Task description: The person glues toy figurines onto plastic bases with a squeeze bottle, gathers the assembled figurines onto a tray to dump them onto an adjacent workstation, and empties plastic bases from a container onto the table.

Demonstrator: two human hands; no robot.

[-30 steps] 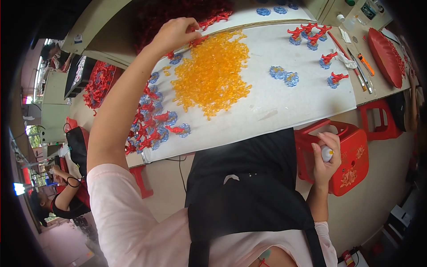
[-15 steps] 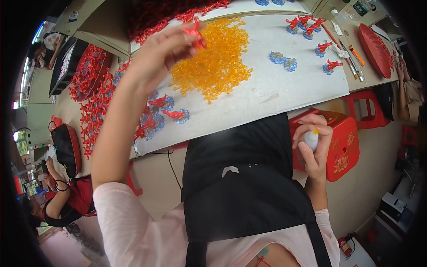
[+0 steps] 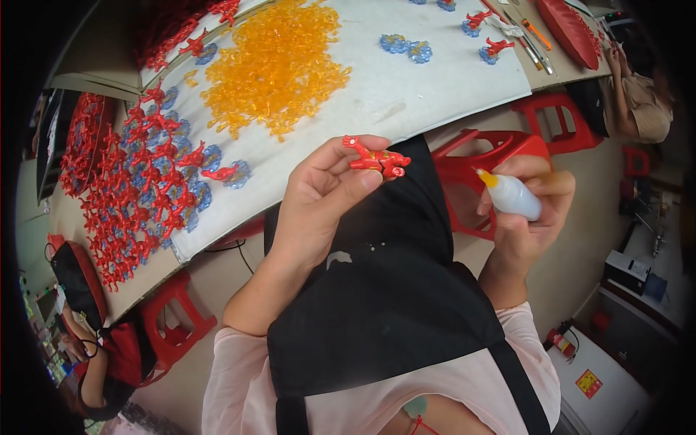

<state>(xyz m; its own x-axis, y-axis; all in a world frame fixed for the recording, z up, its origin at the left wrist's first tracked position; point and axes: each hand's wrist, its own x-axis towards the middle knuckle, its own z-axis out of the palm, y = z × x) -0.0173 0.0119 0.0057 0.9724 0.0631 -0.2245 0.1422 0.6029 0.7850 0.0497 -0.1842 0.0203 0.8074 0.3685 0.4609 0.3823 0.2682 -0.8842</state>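
Observation:
Between the thumb and fingers of my left hand (image 3: 319, 192) is a small red plastic figurine (image 3: 377, 161), held out over my black apron. My right hand (image 3: 533, 210) is wrapped round a white squeeze bottle (image 3: 516, 199) with a yellow tip. The tip points up and left, toward the figurine, but stays well apart from it. On the white work sheet (image 3: 428, 101) beyond lies a heap of small clear orange pieces (image 3: 272, 69). To the left stand many red figurines on clear blue bases (image 3: 156, 156). Two blue bases without figurines (image 3: 406, 48) lie farther right.
Brushes and an orange cutter (image 3: 536, 34) lie beside a red tray (image 3: 569, 32) at the far right. Red plastic stools (image 3: 482, 156) stand under the table edge. One person sits at the right rim; another (image 3: 90, 362) is at the lower left.
My left hand has come back from above the orange heap to the front of my apron, carrying the red figurine. My right hand has turned the bottle's tip leftward. The head view has shifted.

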